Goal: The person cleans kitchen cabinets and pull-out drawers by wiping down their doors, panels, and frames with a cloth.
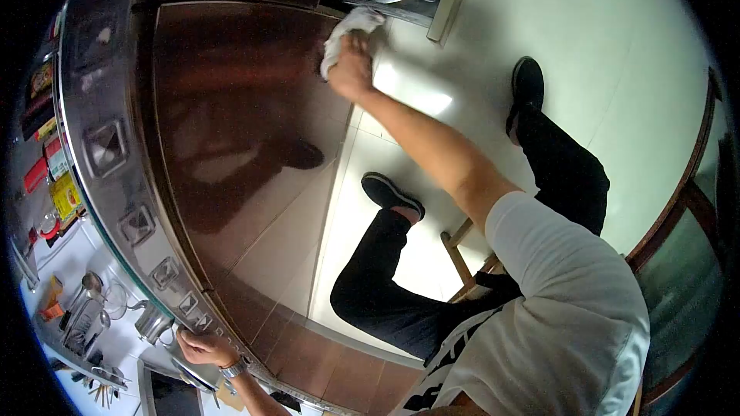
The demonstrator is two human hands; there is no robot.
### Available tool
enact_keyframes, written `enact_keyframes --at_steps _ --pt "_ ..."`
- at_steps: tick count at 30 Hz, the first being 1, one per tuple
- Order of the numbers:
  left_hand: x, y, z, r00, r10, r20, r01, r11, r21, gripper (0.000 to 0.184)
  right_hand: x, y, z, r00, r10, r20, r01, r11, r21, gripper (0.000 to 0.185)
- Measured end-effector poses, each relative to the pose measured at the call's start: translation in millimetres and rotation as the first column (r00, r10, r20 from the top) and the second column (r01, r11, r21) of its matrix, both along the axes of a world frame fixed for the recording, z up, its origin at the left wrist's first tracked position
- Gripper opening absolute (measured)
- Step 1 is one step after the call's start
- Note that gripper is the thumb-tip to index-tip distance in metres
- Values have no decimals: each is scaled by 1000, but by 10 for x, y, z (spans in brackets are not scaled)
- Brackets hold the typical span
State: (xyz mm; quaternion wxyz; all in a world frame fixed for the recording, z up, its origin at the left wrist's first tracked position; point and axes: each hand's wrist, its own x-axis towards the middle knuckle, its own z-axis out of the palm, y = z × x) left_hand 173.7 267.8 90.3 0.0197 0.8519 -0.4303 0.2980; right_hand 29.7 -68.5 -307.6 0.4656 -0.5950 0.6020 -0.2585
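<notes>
Glossy brown panel, pale floor beside right fingers.
White cloth gripped there; table beside left fingers, hold undetermined.

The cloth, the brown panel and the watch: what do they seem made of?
Cloth: soft white material, probably fabric, given its crumpled folds. Panel: glossy brown, perhaps tile or laminate, judging by its reflections. Watch: likely silvery metal, from its shine.

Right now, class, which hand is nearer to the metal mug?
Left. The left hand is beside the metal mug, at the counter edge; the right hand is farther off, with the white cloth.
</notes>
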Motion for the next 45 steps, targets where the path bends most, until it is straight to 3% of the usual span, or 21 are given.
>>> enact_keyframes --at_steps 3,7,12,13,15,17,18,21,25,26,27,29,31,34,35,36,37,39,41,43,45 --pt "178 192 46 1000 -21 23 21 999 24 53 -201 -282 -395 994 82 72 -95 973 210 54" --pt "147 199 46 998 69 9 -69 997 36 56 -208 -608 -786 982 -98 164 94 995 38 44" --pt "288 346 68 997 79 17 -79 997 17 59 -188 -742 -628 989 -16 149 9 999 48 35" --pt "337 384 66 997 79 13 -79 997 15 59 -59 -699 -690 944 -168 282 182 983 -25 31" --pt "427 457 69 971 -56 233 20 988 156 61 -351 -634 135 809 -130 573 92 991 96 41" --pt "366 414 114 999 5 32 -7 998 56 59 -465 -567 510 809 11 588 21 999 -48 47" --pt "317 356 89 999 -2 44 -1 999 53 58 -329 -567 339 929 33 368 55 973 -225 49" --pt "327 385 96 992 18 123 -30 995 100 57 -236 -568 -110 986 15 165 56 910 -412 52" --pt "231 316 75 988 39 146 -48 997 59 59 -28 -521 -848 997 -33 71 38 997 -64 50" --pt "294 422 130 989 140 46 -141 990 26 62 -115 -602 -705 993 -30 115 12 988 151 50" --pt "319 472 164 988 143 51 -145 989 35 62 40 -608 -892 986 -156 -59 142 970 -196 51" --pt "365 519 182 977 -70 203 47 992 115 53 82 -618 -1021 983 -147 -107 134 984 -117 43" --pt "382 555 224 847 -242 473 36 914 404 39 19 -675 -957 989 -82 -125 88 995 42 40" --pt "319 477 249 794 -319 518 37 875 483 40 112 -638 -1330 985 -44 -169 79 974 211 36" --pt "357 539 233 794 -319 518 36 875 483 40 117 -630 -1328 976 -66 -210 114 967 228 35" --pt "380 599 212 919 -146 366 38 958 285 38 106 -613 -1280 970 -93 -223 156 947 281 35" --pt "398 644 274 893 -228 388 76 926 370 40 105 -601 -1317 971 -93 -222 155 947 282 35" --pt "223 430 257 861 -312 401 109 884 454 41 102 -545 -1566 981 73 -182 -29 971 236 28" --pt "168 388 231 952 -217 215 156 951 268 42 142 -439 -1855 962 212 -170 -176 962 207 29" --pt "166 392 239 962 -183 205 127 958 258 43 319 -190 -2297 953 304 6 -274 852 446 35" --pt "240 509 264 948 -176 267 88 946 311 44 415 264 -2018 942 269 -201 -228 952 206 38"
